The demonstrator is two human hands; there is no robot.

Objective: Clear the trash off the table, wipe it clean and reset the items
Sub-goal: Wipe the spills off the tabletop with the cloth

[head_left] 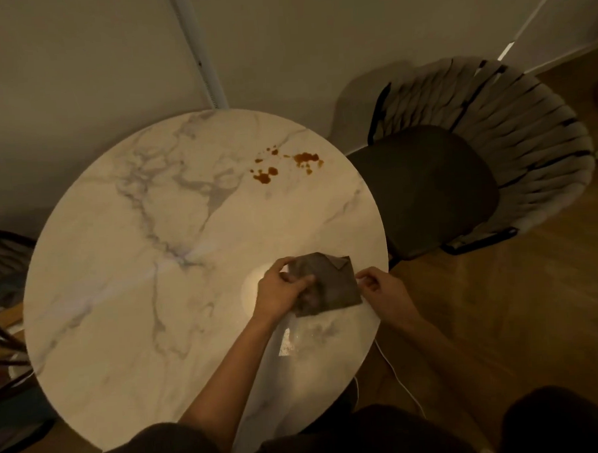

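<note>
- table [122, 302]: round, pale marble-look top, grey veins; no trash visible on it.
- left hand [280, 290]: over the near right part of the top, fingers curled and pinching the left edge of the cloth.
- cloth [331, 283]: dull brown-grey, thin, roughly rectangular, spread between both hands, long axis running left-right; far right corner folded over. Can't tell if it rests on the top or hangs just above.
- spill [284, 165]: orange-brown blots and small drops in a cluster at the far right of the top, well apart from the cloth and straight beyond it. Wipe probably needs a push away toward the far side; the left hand sits more in line with it.
- right hand [382, 291]: at the table's right rim, thumb and finger nipping the cloth's right edge.
- chair [426, 190]: dark seat, woven back, just right of the table.
</note>
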